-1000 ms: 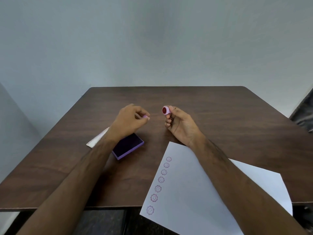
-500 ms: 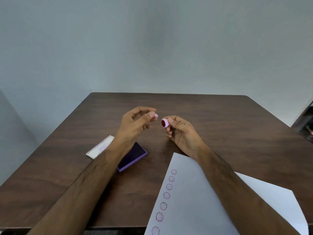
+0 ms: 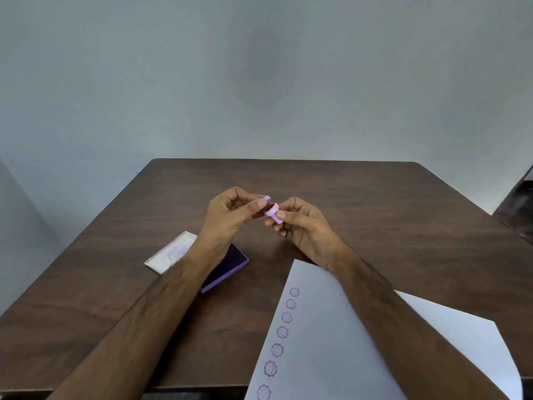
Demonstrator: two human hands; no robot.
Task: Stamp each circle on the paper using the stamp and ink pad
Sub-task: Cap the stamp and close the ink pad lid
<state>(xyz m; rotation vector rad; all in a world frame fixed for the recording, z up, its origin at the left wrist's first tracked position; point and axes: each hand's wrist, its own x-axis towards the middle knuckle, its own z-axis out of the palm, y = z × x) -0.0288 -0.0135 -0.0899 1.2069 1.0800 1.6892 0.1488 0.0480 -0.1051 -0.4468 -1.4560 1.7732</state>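
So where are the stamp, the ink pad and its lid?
stamp (image 3: 274,214): head view, on its pink body near the inked face.
ink pad (image 3: 230,262): head view, on the dark inked surface.
lid (image 3: 170,253): head view, on its pale centre.

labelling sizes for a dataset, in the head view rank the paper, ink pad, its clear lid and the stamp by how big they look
1. paper, by far the largest, partly cut off by the frame
2. ink pad and clear lid: they look alike, and the left forearm covers part of the pad, so no ranking
3. stamp, smallest, held in the right hand
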